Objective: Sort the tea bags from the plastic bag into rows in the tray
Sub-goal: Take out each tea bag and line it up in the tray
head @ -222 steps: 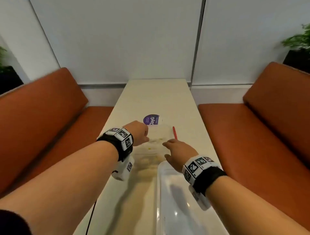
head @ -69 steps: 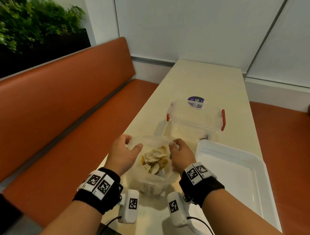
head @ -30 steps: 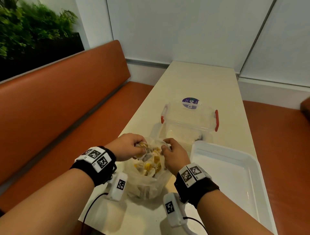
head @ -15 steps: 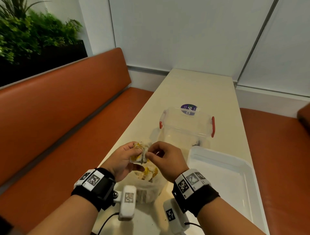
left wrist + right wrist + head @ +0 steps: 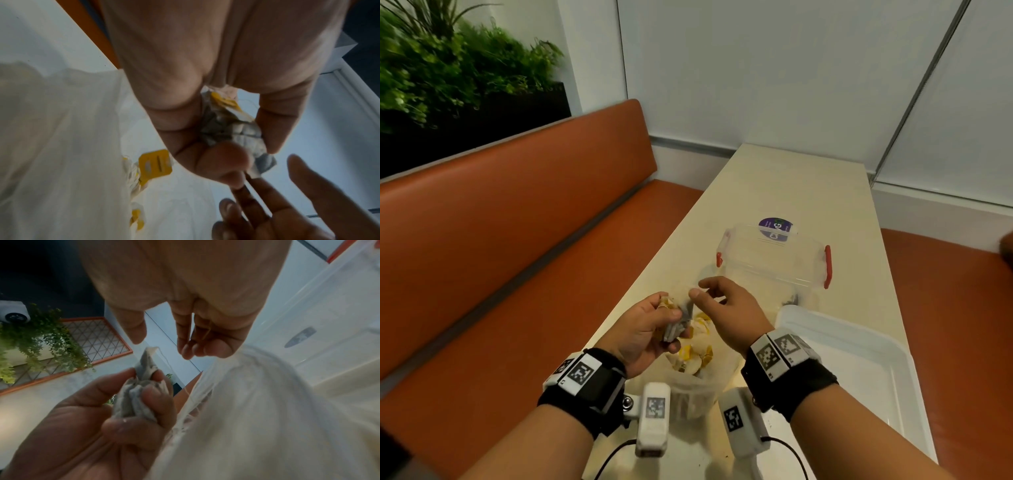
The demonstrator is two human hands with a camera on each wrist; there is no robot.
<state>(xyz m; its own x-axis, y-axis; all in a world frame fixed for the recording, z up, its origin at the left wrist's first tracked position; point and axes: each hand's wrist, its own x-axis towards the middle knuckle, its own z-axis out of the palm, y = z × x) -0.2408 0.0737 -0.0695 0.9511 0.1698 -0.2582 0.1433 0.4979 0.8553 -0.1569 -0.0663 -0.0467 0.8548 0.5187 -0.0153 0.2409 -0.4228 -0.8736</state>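
Left hand [image 5: 643, 329] grips a tea-bag bunch [image 5: 677, 325] over the plastic bag [image 5: 698, 380]; loose-fingered right hand [image 5: 729, 310] should pick one for the tray [image 5: 893, 346].

Tray [image 5: 887, 346] near end hidden by right arm; sticker [image 5: 775, 228] unreadable

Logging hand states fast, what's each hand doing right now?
Left hand: grips a bunch of tea bags.
Right hand: open, fingers relaxed, holding nothing.

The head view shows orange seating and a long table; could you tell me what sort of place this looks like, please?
Probably a café or office break-area booth: padded orange bench seats flank a narrow cream table set against plain wall panels, with a planter of greenery behind the left bench.
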